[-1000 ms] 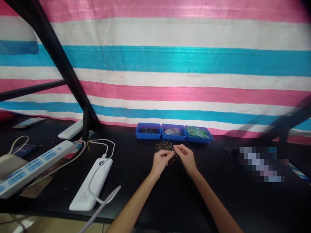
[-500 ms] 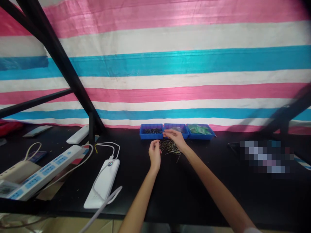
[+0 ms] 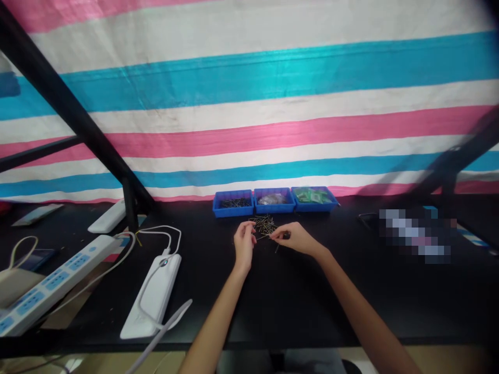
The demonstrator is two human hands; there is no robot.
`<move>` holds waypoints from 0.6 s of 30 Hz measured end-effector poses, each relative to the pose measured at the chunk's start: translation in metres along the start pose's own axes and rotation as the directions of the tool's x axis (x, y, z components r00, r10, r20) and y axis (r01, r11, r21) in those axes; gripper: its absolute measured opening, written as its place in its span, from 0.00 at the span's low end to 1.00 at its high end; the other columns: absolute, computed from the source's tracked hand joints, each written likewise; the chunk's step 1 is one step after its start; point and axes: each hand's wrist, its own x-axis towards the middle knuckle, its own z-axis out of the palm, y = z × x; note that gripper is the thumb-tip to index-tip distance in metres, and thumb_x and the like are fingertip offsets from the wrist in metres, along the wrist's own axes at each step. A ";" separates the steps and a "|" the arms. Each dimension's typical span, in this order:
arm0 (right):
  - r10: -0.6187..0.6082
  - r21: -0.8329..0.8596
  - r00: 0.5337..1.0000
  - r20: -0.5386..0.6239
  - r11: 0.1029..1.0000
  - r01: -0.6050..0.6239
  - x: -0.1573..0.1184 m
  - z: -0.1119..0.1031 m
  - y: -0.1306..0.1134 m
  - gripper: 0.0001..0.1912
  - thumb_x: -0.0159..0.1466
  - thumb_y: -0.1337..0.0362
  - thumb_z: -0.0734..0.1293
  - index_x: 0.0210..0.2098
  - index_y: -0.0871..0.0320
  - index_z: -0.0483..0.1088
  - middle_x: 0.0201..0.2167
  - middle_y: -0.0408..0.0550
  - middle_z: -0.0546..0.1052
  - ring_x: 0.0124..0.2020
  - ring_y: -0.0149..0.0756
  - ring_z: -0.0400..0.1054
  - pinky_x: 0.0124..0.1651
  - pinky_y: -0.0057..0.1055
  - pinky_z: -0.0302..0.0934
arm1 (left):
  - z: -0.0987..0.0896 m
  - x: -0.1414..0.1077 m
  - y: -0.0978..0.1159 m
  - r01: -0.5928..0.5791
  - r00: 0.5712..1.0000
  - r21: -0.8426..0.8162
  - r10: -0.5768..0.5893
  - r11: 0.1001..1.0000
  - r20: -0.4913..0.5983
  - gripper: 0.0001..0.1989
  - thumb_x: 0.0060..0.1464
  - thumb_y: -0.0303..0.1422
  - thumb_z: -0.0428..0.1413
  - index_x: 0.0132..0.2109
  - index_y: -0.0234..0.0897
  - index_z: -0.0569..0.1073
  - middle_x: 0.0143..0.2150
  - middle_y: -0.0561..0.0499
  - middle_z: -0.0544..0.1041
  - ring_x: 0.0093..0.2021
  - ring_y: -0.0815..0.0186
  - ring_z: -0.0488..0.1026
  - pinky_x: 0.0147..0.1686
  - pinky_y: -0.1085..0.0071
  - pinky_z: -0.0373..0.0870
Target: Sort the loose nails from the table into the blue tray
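Observation:
A loose pile of thin brass-coloured screws (image 3: pixel 265 223) lies on the black table in front of the blue trays. My left hand (image 3: pixel 244 241) is at the left edge of the pile, fingers curled together; what they hold, if anything, is too small to make out. From the right, my right hand (image 3: pixel 298 239) reaches to the near side of the pile. Its thumb and forefinger are pinched on what looks like one screw, pointing toward my left hand. A stray screw (image 3: pixel 277 249) lies just below the right fingertips.
Behind the pile stand three blue trays: dark screws in the left tray (image 3: pixel 234 212), clear bags in the middle tray (image 3: pixel 275 209), green packets in the right tray (image 3: pixel 316 207). A white power bank (image 3: pixel 150 301) with cables and a power strip (image 3: pixel 58 280) lie left. Black frame bars (image 3: pixel 78 122) slant across.
My right hand has come back from in front of the middle tray down to the near side of the pile, now pinching. The left hand stays beside the pile. The camera view has shifted.

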 end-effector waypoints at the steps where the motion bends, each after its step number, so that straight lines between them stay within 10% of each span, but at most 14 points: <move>1: -0.003 -0.025 1.000 0.005 1.000 0.003 -0.003 0.000 0.001 0.10 0.53 0.67 0.65 0.34 0.58 0.76 0.30 0.46 0.78 0.26 0.30 0.68 0.32 0.26 0.61 | 0.000 -0.001 0.000 0.006 1.000 0.002 -0.006 1.000 0.006 0.10 0.49 0.36 0.50 0.35 0.34 0.70 0.26 0.56 0.63 0.17 0.79 0.58 0.13 0.81 0.47; 18: 0.108 -0.207 0.994 0.024 0.973 -0.101 -0.019 -0.013 0.004 0.13 0.49 0.67 0.67 0.34 0.53 0.75 0.30 0.42 0.78 0.28 0.30 0.68 0.33 0.25 0.58 | 0.004 -0.005 0.010 0.051 0.995 -0.020 -0.049 0.998 0.092 0.12 0.52 0.39 0.48 0.34 0.35 0.70 0.28 0.55 0.64 0.19 0.77 0.61 0.14 0.80 0.50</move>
